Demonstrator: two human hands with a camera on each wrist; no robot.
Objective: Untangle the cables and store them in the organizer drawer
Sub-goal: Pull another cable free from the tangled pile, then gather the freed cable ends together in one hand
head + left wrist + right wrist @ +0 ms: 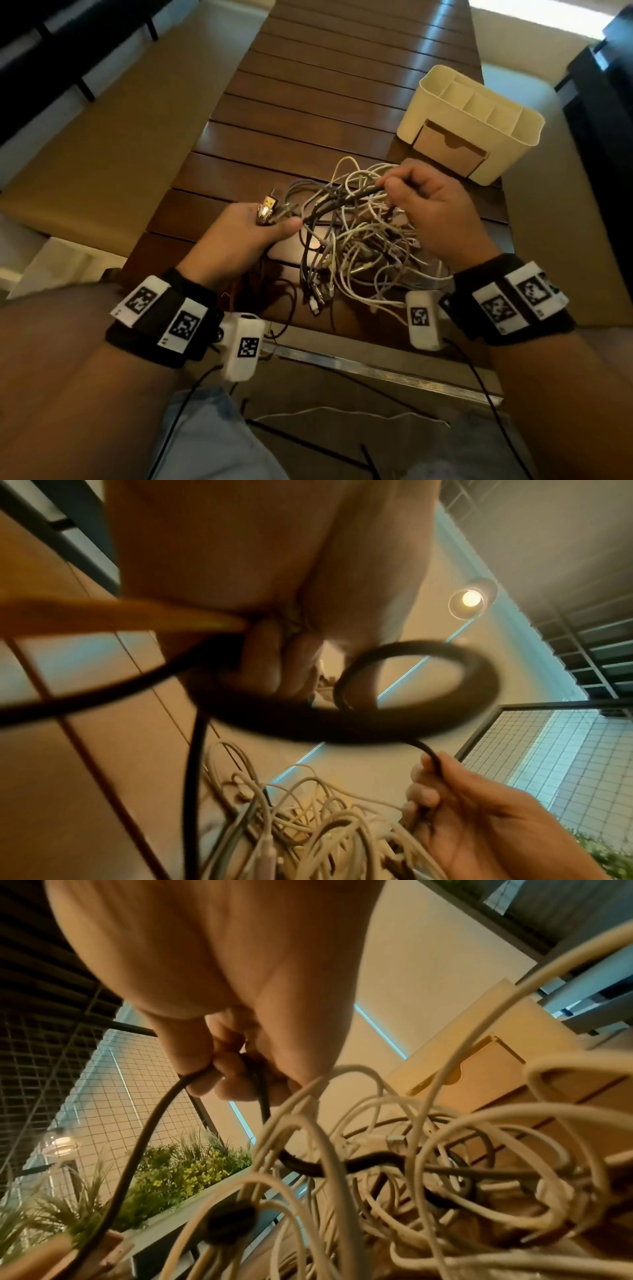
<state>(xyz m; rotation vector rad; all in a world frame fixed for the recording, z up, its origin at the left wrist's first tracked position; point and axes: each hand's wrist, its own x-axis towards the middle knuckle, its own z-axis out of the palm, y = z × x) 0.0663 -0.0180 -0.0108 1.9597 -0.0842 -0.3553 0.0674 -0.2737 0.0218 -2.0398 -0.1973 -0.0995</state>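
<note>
A tangled heap of white and grey cables (363, 246) lies on the dark slatted wooden table (308, 113). My left hand (260, 226) grips a bunch of cable ends with metal plugs (267, 209) at the heap's left. My right hand (404, 195) pinches a black cable (346, 202) that runs across to the left hand; the same black cable (143, 1139) passes through curled fingers (222, 1080) in the right wrist view. In the left wrist view the black cable (394, 729) loops between both hands. The cream organizer (479, 99) with its shut cardboard drawer (445, 150) stands at the back right.
The table's near edge has a metal strip (376, 370). Thin cables (342, 411) hang over my lap. Dark furniture (609, 120) stands at the right and a bench frame (68, 51) at the far left. Plants and a wire grid (103, 1096) show in the right wrist view.
</note>
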